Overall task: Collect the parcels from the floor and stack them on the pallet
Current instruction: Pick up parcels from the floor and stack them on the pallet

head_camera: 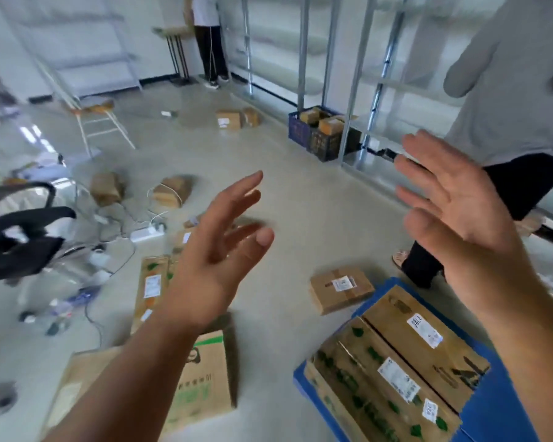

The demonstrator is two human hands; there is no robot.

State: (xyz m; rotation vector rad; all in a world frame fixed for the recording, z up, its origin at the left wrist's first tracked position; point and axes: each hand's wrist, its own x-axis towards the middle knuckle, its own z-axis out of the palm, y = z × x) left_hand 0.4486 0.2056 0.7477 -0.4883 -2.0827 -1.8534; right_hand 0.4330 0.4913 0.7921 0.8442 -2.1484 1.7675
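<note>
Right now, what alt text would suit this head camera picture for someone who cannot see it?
Two empty open hands, left and right, are raised over a pale floor scattered with cardboard parcels. Long boxes already lie on a blue pallet at lower right, with a small parcel on the floor beside it.

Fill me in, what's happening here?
Parcel stacking, between pickups. Both hands are raised, open and empty: left hand, right hand. Flat cartons already sit on the blue pallet. A small box lies on the floor beside it, more parcels scattered beyond.
</note>
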